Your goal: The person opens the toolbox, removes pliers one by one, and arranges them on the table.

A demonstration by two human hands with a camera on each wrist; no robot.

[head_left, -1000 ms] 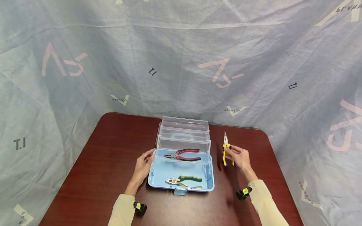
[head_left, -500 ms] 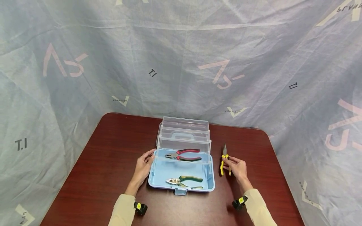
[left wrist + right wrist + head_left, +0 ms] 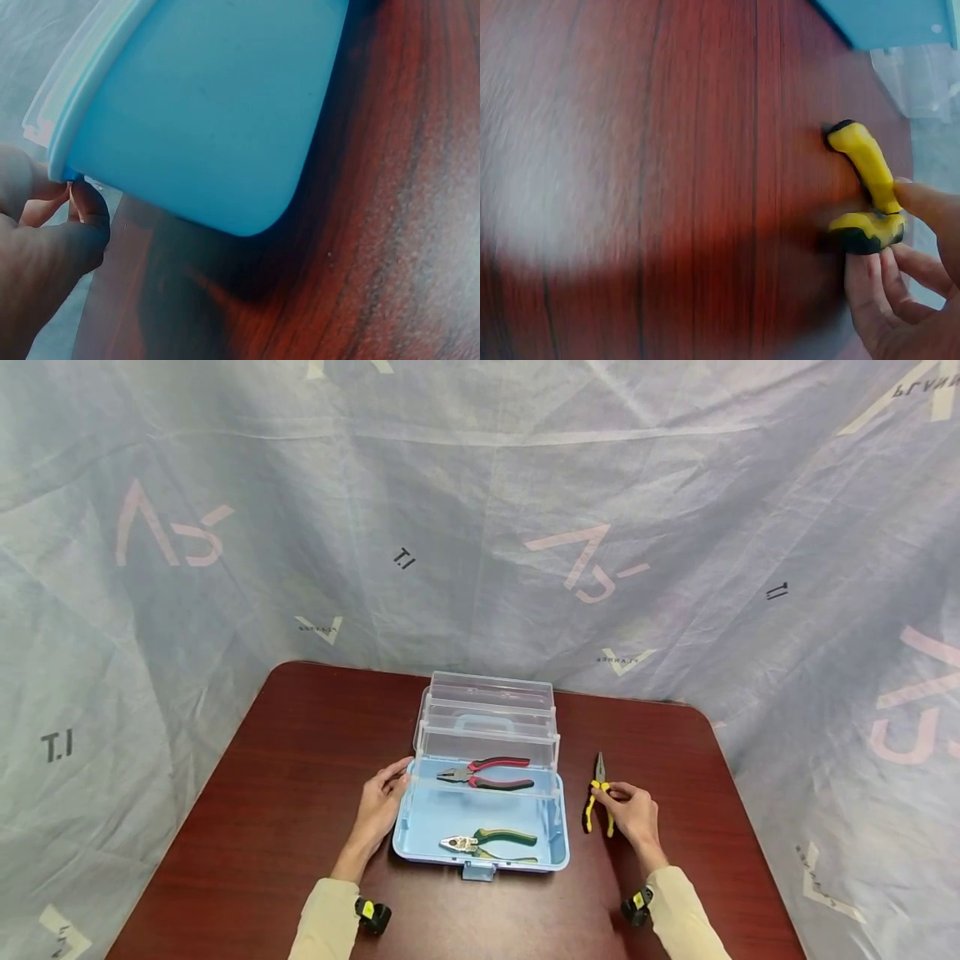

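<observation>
My right hand [image 3: 632, 814] pinches long-nose pliers [image 3: 589, 814] near the top of their yellow-and-black handles, to the right of a light-blue toolbox [image 3: 401, 835]. Their slim metal nose points to the back of the table. In the right wrist view the yellow handle [image 3: 866, 156] stands close over the wood, with thumb and fingers on either side. My left hand [image 3: 375, 810] is at the box's back left corner, and in the left wrist view its fingers [image 3: 91, 217] pinch the rim. Inside lie green-handled combination pliers [image 3: 506, 836]; red-and-black combination pliers [image 3: 501, 782] show through a clear tray.
Clear stepped trays [image 3: 491, 718] rise at the back of the toolbox, with its lid folded open behind them. A latch [image 3: 478, 870] hangs at the front. The dark red table [image 3: 247, 810] is ringed by a grey printed curtain [image 3: 480, 527].
My right hand has brought the long-nose pliers down and toward me, and they now sit lower beside the toolbox. The left hand has stayed at the rim.
</observation>
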